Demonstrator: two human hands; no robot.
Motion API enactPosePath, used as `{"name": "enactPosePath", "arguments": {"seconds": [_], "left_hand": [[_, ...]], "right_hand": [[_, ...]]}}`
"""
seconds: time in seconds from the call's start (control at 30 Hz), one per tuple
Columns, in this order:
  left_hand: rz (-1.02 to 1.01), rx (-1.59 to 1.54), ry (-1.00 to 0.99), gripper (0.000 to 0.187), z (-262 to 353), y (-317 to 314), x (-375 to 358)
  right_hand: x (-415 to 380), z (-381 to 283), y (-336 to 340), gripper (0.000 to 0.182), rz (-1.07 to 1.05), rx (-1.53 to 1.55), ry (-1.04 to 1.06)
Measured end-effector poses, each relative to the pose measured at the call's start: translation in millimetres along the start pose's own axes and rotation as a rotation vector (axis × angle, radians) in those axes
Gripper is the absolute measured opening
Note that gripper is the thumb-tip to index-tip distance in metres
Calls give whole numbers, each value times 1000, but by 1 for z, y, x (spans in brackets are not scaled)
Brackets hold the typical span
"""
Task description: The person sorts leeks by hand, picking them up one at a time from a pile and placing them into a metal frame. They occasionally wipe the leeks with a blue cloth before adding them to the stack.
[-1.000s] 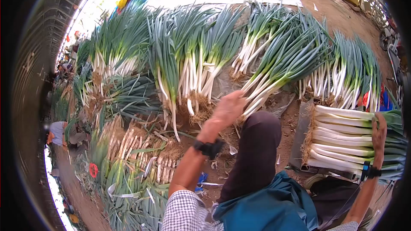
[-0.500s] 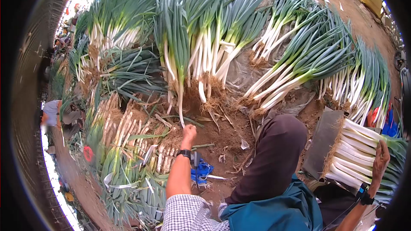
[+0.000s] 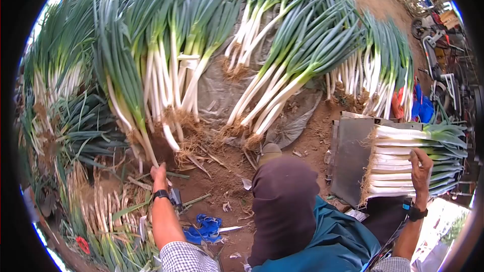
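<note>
My left hand [image 3: 158, 174] is closed around the root end of a long green onion [image 3: 147, 143], whose white stalk slants up and left into dark green leaves among the other onions. Beside me on the right, my right hand [image 3: 421, 171] is over a neat row of green onions [image 3: 396, 162], its fingers apart and slightly bent. It seems to hold nothing; whether the fingertips touch the stalks is hard to see. That row lies sideways on a grey metal stand [image 3: 350, 156], with the roots toward its plate and the leaves to the right.
Large bunches of green onions [image 3: 166, 70] lie ahead, more [image 3: 282, 80] in the middle and at right [image 3: 380, 70]. Untrimmed onions [image 3: 108, 206] with soiled stalks lie at lower left. A blue strap bundle [image 3: 203, 229] rests on the soil. Bicycles [image 3: 446, 70] stand far right.
The view has turned right, so everything appears shifted left. My left hand still grips the onion at its root end. My right hand's fingers have bent and shifted over the row.
</note>
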State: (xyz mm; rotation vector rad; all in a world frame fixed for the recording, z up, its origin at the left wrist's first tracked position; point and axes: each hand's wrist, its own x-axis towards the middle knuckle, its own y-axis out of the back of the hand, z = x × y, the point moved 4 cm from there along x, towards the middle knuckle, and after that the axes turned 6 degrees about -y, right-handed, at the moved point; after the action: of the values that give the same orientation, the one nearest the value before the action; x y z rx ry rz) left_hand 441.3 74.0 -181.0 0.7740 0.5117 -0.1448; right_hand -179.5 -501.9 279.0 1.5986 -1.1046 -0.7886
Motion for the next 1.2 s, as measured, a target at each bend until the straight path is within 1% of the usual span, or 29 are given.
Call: {"name": "enactPosePath", "arguments": {"seconds": [0.03,0.07,0.1,0.13,0.2,0.3,0.4,0.43,0.5,0.53,0.6,0.67,0.73,0.77,0.8,0.83,0.87,0.9,0.93,1.0,1.03,1.07,1.13,1.17,1.2], "left_hand": [[-8,37,24,39,-10,-2,11],[-60,-38,-44,34,-7,-5,4],[-107,-111,-111,29,-3,-8,-2],[-157,-219,-99,24,11,-10,-22],[-250,-445,-80,14,73,-2,-88],[-433,-703,-196,19,146,15,-165],[-431,-763,-351,18,211,38,-208],[-356,-712,-383,20,234,44,-222],[-360,-777,-445,25,272,54,-257],[-310,-709,-503,30,290,60,-278],[-339,-720,-599,33,313,67,-324],[-334,-720,-682,36,317,68,-352],[-424,-767,-760,36,325,58,-367],[-464,-787,-793,36,325,53,-372],[-483,-795,-820,40,327,43,-371],[-502,-784,-808,39,335,32,-367],[-486,-765,-727,38,347,19,-366],[-498,-779,-731,37,360,2,-359],[-498,-654,-769,36,373,-15,-348],[-643,-519,-865,34,392,-61,-316],[-702,-428,-869,33,400,-85,-304],[-763,-335,-871,32,404,-111,-292],[-794,-276,-734,29,395,-172,-252],[-811,-251,-670,27,384,-204,-233],[-743,-42,-730,27,372,-227,-215]], "right_hand": [[0,-4,0,11,9,17,13],[-1,-8,0,12,27,19,50],[-3,-12,1,13,31,25,42],[-9,-12,1,13,46,28,26],[-14,-16,1,13,61,48,11],[-31,-26,4,14,64,114,-17],[-43,-23,4,14,69,126,16],[-48,-19,5,13,75,125,11],[-58,-16,12,12,120,92,36],[-62,-14,17,11,123,103,14],[-73,-8,29,11,134,108,-57],[-86,4,35,11,133,145,-148],[-99,18,38,11,162,137,-126],[-104,25,38,11,170,132,-112],[-108,31,37,11,172,116,-96],[-111,36,37,11,174,141,-132],[-115,41,36,12,170,167,-169],[-119,49,34,12,167,189,-208],[-124,66,33,14,181,204,-212],[-127,83,40,16,193,139,-207],[-128,92,42,17,214,109,-208],[-131,104,43,17,216,154,-252],[-139,123,44,18,226,237,-344],[-140,124,45,17,214,202,-337],[-140,123,46,17,204,166,-328]]}}
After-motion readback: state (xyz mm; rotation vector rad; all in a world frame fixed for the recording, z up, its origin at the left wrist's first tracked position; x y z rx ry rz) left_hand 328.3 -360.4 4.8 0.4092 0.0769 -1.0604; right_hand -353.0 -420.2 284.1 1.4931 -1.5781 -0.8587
